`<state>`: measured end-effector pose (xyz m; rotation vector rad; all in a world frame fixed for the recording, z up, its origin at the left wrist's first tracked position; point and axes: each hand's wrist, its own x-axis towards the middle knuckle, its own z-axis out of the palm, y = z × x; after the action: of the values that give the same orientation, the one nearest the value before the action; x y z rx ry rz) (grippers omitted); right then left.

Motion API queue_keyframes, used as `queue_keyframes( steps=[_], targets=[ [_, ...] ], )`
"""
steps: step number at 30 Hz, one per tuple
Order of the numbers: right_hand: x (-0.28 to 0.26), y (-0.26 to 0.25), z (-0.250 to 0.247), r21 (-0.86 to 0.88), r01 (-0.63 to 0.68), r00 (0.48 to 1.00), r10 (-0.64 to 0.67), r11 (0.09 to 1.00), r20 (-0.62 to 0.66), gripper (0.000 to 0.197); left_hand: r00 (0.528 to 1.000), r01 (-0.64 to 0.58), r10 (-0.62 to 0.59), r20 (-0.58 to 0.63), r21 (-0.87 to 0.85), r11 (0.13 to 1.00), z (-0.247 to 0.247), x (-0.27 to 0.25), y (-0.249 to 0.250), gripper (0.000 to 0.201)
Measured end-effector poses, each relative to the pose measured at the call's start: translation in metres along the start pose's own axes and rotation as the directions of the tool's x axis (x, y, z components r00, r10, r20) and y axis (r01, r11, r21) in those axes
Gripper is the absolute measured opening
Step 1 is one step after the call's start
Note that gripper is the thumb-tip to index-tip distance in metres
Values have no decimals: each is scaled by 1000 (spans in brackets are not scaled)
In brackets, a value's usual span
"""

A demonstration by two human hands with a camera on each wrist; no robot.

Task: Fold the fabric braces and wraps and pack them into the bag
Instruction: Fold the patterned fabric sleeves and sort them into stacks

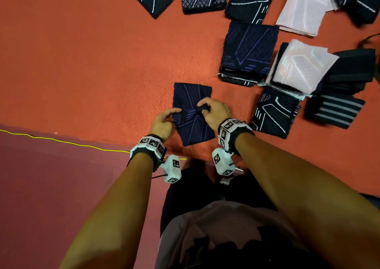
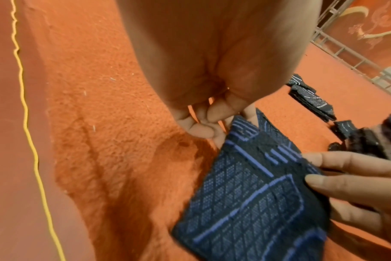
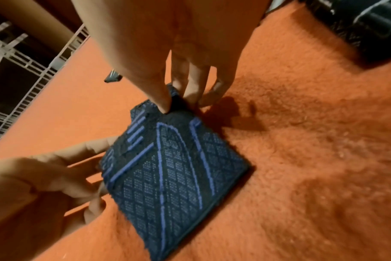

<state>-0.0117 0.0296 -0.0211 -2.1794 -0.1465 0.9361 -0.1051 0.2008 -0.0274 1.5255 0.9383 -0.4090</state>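
We find the dark navy knitted brace with blue line pattern (image 1: 192,114) lying on the orange carpet (image 1: 92,63), directly before the person, between both hands; the right hand (image 1: 216,112) pinches a raised tuck of fabric at its middle, thumb and fingers clamped on it; the left hand (image 1: 163,120) holds the left edge, fingers curled onto it. Risks, in our judgement: the knit is springy, so a one-point pinch may let the fold fall open or go crooked; the nap may drag the underside. Stacks of folded dark and white braces (image 1: 287,67) lie well apart to the right; we see no bag.
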Motion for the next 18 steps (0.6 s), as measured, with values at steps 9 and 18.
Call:
queue_keyframes(
  steps=[9,18],
  targets=[
    [-2,9,-5,3,-72,991,71,997,112,50,998,-6,1,70,67,998,-7,9,-14,50],
    [-3,9,-4,33,-70,993,66,997,98,26,989,-25,26,147,-5,1000,-15,7,-15,38]
  ],
)
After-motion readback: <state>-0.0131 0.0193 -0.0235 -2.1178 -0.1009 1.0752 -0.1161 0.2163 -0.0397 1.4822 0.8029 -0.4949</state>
